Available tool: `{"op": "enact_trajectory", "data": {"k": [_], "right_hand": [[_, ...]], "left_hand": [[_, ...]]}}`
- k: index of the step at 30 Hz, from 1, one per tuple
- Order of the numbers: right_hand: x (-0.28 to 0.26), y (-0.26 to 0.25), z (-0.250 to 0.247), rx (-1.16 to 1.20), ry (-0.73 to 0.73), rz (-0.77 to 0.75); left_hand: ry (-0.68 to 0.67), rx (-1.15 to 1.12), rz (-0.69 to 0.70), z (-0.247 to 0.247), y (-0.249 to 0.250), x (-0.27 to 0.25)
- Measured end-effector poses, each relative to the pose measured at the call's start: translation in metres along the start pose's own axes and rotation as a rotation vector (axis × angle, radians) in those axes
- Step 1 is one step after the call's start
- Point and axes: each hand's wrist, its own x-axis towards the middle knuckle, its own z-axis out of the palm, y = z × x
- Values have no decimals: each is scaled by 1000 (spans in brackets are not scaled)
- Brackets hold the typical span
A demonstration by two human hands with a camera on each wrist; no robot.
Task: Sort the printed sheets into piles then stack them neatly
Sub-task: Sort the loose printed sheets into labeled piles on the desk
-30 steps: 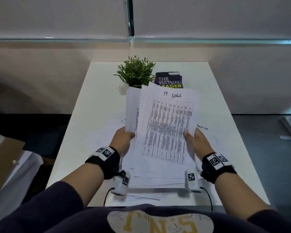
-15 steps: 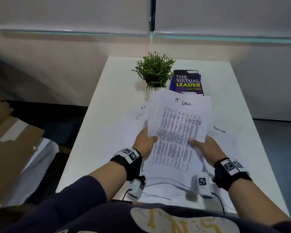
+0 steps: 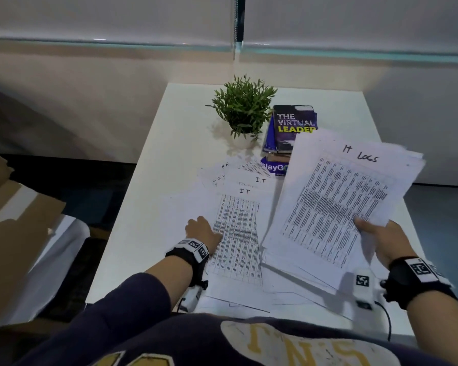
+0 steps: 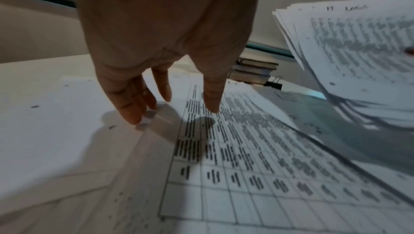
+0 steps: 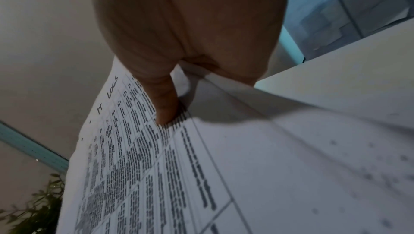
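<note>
The right hand (image 3: pixel 386 240) is pinching a thick sheaf of printed sheets (image 3: pixel 336 207) headed "IT LOGS", thumb on top, holding it tilted above the desk (image 3: pixel 169 165) at about 3 o'clock. The left hand (image 3: pixel 202 229) is lying with fingers (image 4: pixel 132 106) straight and relaxed on the loose IT sheet (image 3: pixel 238 233) spread at 9 o'clock. A potted plant (image 3: pixel 242 109) and stacked books (image 3: pixel 292 128) are standing at 12 o'clock.

"It Logs" is showing handwritten atop the stack (image 3: pixel 336 202) in the right hand (image 3: pixel 386 240); "IT" is heading the sheet (image 3: pixel 238 228) under the left hand (image 3: pixel 202 231); beyond them, the book (image 3: pixel 294 125) is reading "THE VIRTUAL LEADER".
</note>
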Motion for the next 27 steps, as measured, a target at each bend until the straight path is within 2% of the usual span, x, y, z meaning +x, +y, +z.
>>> {"op": "enact_trajectory", "data": {"k": [4,6,8,12,19,21,23,25,27], "right_hand": [[13,23,-6,-40,-18,9],[-3,7,7,-53,-45,-13],[-14,-3,14,14,-79,-26],[-12,-4,19,52,-38,16],[-17,-5,27,-19,-59,47],[-15,-4,27,20,-59,42],[-13,-2,29,43,-42,51],[-11,0,29,50,-23,45],[-13,-2,32,45,-26,31]], "left_hand": [[48,-69,-39,11,3,7],[55,-116,1,11,7,8],[112,-93,104,10,10,6],[199,120,308,1,20,-8],[151,8,622,-2,38,-43],[158,-130,582,0,40,-41],[159,-272,416,-1,39,-26],[146,-245,303,-2,34,-7],[74,-102,257,0,27,11]]}}
